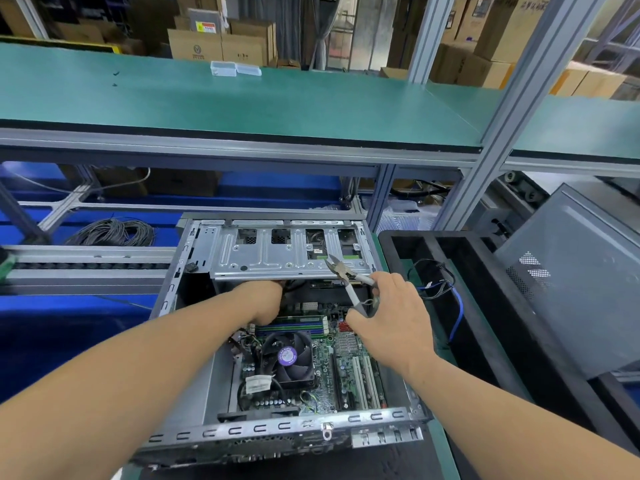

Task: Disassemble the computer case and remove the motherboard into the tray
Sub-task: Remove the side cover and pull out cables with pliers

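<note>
The open computer case (194,344) lies flat in front of me. Its green motherboard (332,372) sits inside, with a black CPU fan (289,356) on it. A metal drive cage (273,252) spans the far half of the case. My left hand (266,303) reaches under the cage's front edge, and its fingers are hidden there. My right hand (388,313) grips the white handles of a pair of cutting pliers (341,271). The plier jaws point up and left over the cage. The black tray (485,271) stands to the right of the case.
Loose black and blue cables (440,282) lie in the tray. A grey side panel (571,289) leans at the far right. A green shelf (242,102) with two small clear boxes (235,68) runs overhead. A coil of black wire (114,232) lies at the back left.
</note>
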